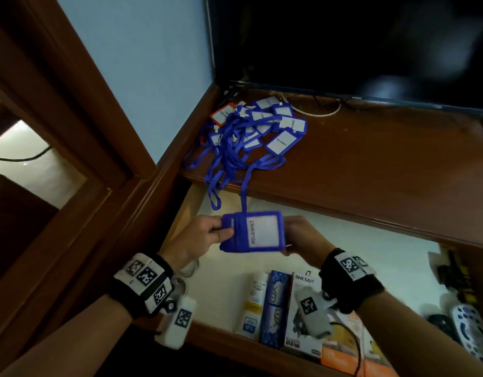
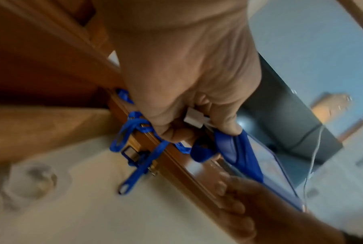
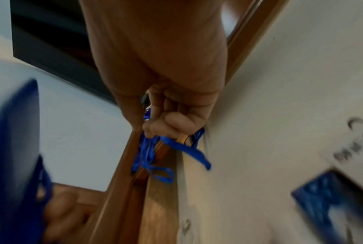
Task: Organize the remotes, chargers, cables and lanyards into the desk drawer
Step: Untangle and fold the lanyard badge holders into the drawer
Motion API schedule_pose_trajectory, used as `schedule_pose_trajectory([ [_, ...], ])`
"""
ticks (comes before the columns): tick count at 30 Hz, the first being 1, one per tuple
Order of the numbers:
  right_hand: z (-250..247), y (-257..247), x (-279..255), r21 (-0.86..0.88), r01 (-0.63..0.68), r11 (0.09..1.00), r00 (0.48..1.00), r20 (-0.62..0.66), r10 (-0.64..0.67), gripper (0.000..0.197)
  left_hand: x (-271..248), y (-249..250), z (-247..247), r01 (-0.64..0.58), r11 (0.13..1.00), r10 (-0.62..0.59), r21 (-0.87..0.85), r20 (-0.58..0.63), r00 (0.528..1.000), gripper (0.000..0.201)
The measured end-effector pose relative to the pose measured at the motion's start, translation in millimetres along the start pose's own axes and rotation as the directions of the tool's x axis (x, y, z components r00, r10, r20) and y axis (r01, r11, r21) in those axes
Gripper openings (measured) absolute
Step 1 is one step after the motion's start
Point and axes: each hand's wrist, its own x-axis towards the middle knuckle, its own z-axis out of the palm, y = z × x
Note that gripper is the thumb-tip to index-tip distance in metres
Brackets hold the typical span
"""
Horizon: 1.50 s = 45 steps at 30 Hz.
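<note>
Blue badge holder [image 1: 255,232], seemingly two-handed

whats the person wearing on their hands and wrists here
Both forearms are bare, with no sleeves. The left hand has a black wrist strap bearing white square-patterned marker tags, and a white tagged module hangs below it. The right hand has a matching black strap, a grey tagged module and a thin black cable trailing from it.
</note>
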Motion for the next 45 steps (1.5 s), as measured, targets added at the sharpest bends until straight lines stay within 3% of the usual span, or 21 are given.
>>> schedule_pose_trajectory([
  [2, -16, -7, 18, -0.079, -0.030, 0.996, 0.996, -0.092, 0.022, 0.023, 2, -6, -13, 0.069, 0.955, -0.084, 0.287, 0.041, 0.996, 0.017],
  [3, -23, -12, 28, -0.117, -0.033, 0.993, 0.991, -0.135, 0.017, 0.025, 3, -9, -16, 0.097, 0.878, -0.147, 0.468, 0.071, 0.987, 0.013],
  [5, -38, -23, 48, -0.201, -0.023, 0.979, 0.976, -0.218, -0.022, 0.025, 6, -14, -16, 0.093, 0.598, -0.297, 0.796, 0.113, 0.948, 0.018],
  [8, -55, -41, 84, -0.297, -0.028, 0.954, 0.943, -0.326, -0.074, 0.021, 11, -15, -4, -0.015, 0.305, -0.507, 0.952, 0.175, 0.844, 0.025],
  [11, -61, -55, 109, -0.453, -0.061, 0.889, 0.910, -0.391, -0.136, 0.012, 24, -25, 8, -0.177, 0.198, -0.577, 0.964, 0.261, 0.774, 0.026],
  [14, -60, -62, 126, -0.641, -0.121, 0.758, 0.890, -0.408, -0.203, 0.012, 41, -38, 17, -0.326, 0.162, -0.584, 0.931, 0.357, 0.729, 0.021],
  [18, -57, -75, 141, -0.752, -0.189, 0.631, 0.880, -0.416, -0.232, 0.046, 57, -59, 30, -0.468, 0.175, -0.610, 0.867, 0.468, 0.640, 0.015],
  [24, -69, -103, 176, -0.698, -0.224, 0.680, 0.858, -0.472, -0.202, 0.067, 67, -86, 44, -0.488, 0.252, -0.581, 0.836, 0.534, 0.614, 0.031],
  [29, -68, -105, 216, -0.438, -0.243, 0.865, 0.775, -0.625, -0.099, 0.083, 69, -100, 55, -0.435, 0.296, -0.586, 0.850, 0.522, 0.620, 0.018],
  [34, -65, -96, 243, -0.339, -0.347, 0.874, 0.722, -0.692, 0.019, 0.098, 73, -102, 52, -0.396, 0.349, -0.560, 0.849, 0.528, 0.638, 0.013],
  [37, -66, -96, 249, -0.261, -0.360, 0.896, 0.700, -0.711, 0.075, 0.104, 73, -104, 46, -0.382, 0.320, -0.595, 0.867, 0.498, 0.632, 0.016],
  [40, -83, -93, 267, -0.192, -0.370, 0.909, 0.715, -0.684, 0.146, 0.111, 71, -106, 42, -0.379, 0.272, -0.606, 0.885, 0.463, 0.647, 0.020],
  [42, -97, -88, 282, -0.170, -0.387, 0.906, 0.722, -0.667, 0.183, 0.100, 69, -107, 43, -0.374, 0.244, -0.611, 0.895, 0.442, 0.657, 0.019],
  [45, -95, -95, 267, -0.144, -0.316, 0.938, 0.762, -0.627, 0.161, 0.055, 68, -105, 49, -0.380, 0.194, -0.611, 0.904, 0.414, 0.675, 0.020],
])
